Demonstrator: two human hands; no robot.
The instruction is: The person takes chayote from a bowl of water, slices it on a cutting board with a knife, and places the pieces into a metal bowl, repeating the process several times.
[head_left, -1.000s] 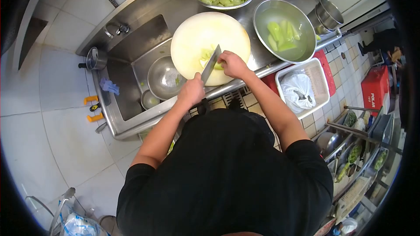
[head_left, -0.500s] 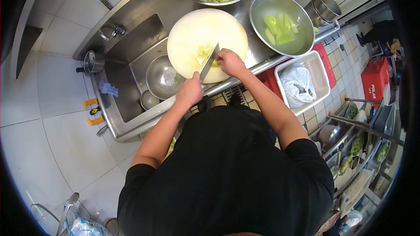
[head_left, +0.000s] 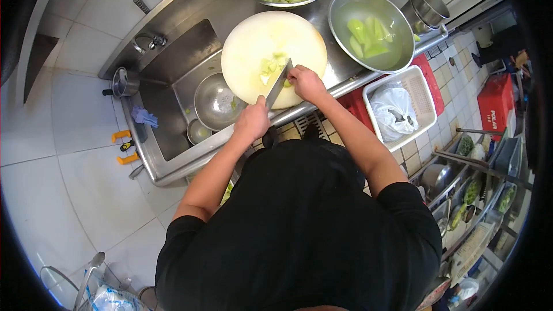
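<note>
Slicing continued: left hand [head_left: 252,121] stayed gripped around cleaver [head_left: 279,83], right hand [head_left: 307,82] pinched down on green vegetable [head_left: 286,82] mid cutting board [head_left: 273,57]. Cut pile [head_left: 271,64] grew beside blade versus a second ago; stalk nearly finished, judging by remainder.

One readable label
A red crate [head_left: 494,105] on the floor bears white lettering reading "POLAR"; smaller print beneath is illegible.
</note>
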